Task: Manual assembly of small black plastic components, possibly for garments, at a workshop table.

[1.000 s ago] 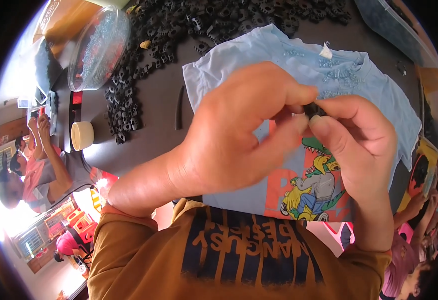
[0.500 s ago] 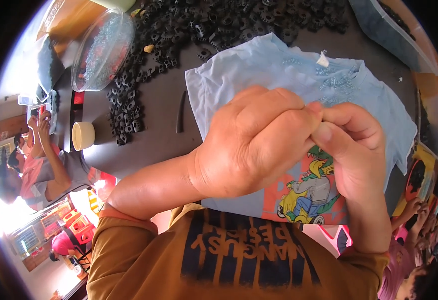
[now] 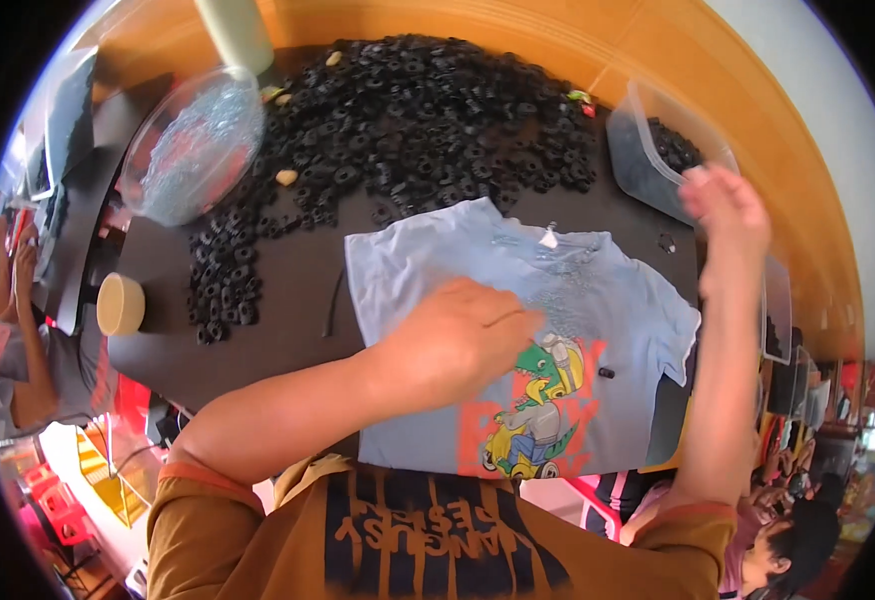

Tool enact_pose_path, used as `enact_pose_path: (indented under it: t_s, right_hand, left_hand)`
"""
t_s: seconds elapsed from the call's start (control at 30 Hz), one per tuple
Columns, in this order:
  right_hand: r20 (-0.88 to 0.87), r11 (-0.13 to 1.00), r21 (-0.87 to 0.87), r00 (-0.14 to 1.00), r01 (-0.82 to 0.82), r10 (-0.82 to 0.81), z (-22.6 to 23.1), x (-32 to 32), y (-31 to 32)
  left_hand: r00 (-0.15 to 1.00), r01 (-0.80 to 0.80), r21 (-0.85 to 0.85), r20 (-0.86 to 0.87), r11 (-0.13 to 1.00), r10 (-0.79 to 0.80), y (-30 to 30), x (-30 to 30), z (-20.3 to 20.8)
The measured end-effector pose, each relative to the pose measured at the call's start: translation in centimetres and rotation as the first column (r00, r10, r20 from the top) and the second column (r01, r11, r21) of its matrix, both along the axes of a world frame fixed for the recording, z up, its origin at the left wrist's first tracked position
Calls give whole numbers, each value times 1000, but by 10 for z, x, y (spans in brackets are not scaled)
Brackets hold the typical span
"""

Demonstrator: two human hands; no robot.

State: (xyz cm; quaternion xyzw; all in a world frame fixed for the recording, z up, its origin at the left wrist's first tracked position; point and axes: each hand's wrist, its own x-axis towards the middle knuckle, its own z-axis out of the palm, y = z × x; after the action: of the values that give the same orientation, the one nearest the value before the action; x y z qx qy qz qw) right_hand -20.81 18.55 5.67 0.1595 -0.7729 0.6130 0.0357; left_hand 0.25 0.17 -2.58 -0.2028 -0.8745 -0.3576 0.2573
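A light-blue T-shirt [image 3: 598, 290] with a dinosaur print lies flat on the dark table. My left hand [image 3: 458, 335] rests on its middle, fingers curled down onto the cloth and the fingertips hidden. My right hand [image 3: 723, 205] is raised at the right, over a clear plastic tub [image 3: 648, 160] that holds black rings. Its fingers are loosely apart and blurred, and I see nothing in them. One small black piece [image 3: 606, 373] lies on the shirt beside the print. Another black ring [image 3: 666, 242] lies on the table near the tub.
A big heap of black rings [image 3: 408, 110] covers the far table. A clear bowl [image 3: 193, 150] and a pale cylinder [image 3: 238, 30] stand at the far left, with a round beige disc [image 3: 121, 303] nearer. Other people sit at the left edge [image 3: 8, 330] and lower right [image 3: 788, 550].
Both hands were pressed together over the shirt, working a small black piece. They have parted: the right went up and right over the tub, and the left dropped onto the shirt.
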Motion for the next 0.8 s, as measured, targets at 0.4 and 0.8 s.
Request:
enact_pose_path:
  t_s: [0.4, 0.8]
  right_hand:
    - [-349, 800, 499, 768, -333, 537, -37, 55, -107]
    - [-323, 489, 786, 425, -377, 846, -55, 96, -134]
  left_hand:
    - [975, 118, -152, 206, 981, -86, -1, 5, -8]
    - [992, 87, -241, 115, 967, -60, 5, 13, -2]
